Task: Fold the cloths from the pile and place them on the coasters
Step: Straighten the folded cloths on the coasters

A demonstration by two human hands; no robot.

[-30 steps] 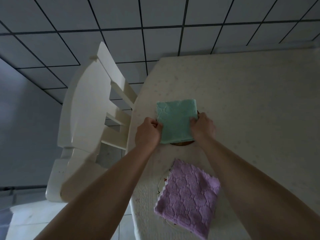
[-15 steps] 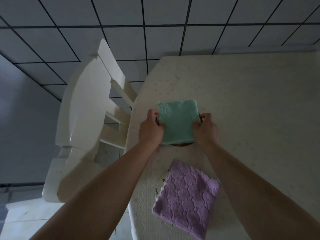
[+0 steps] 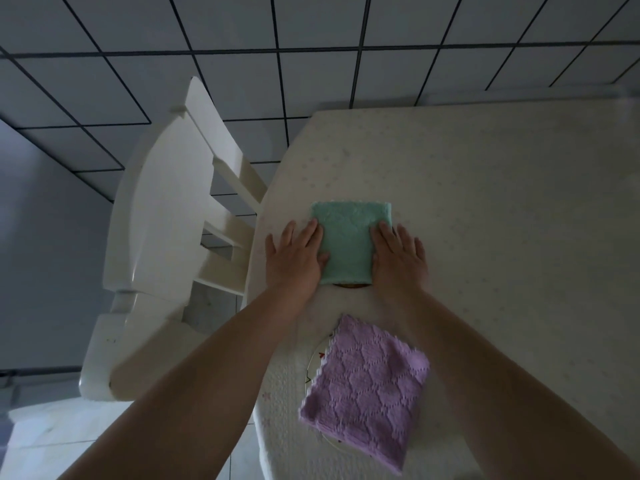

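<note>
Nearest to the camera, a purple cloth (image 3: 363,389) lies folded on a pale coaster (image 3: 320,353), of which only a thin rim shows at the cloth's left side. This cloth sits at the near left corner of the table (image 3: 502,209), close to the table's left edge, and its lower corner reaches toward the near edge.

Behind the purple cloth, the two forearms pass on both sides of it and reach to a green cloth (image 3: 349,242). The green cloth is folded into a neat rectangle and lies on a brown coaster (image 3: 351,285), which shows only as a small dark curve under the near edge of the cloth. The left hand (image 3: 294,258) lies flat and open with spread fingers, its fingertips touching the left side of the green cloth. The right hand (image 3: 398,258) is also flat and open, pressing at the right side of the same cloth. Neither hand grips anything.

To the right of the green cloth and behind it, the table is a wide cream surface with a faint dotted pattern. To the left of the green cloth, beyond the table's edge, stands a white chair (image 3: 162,237). Behind the table there is a floor of grey tiles (image 3: 242,64) with dark joints
</note>
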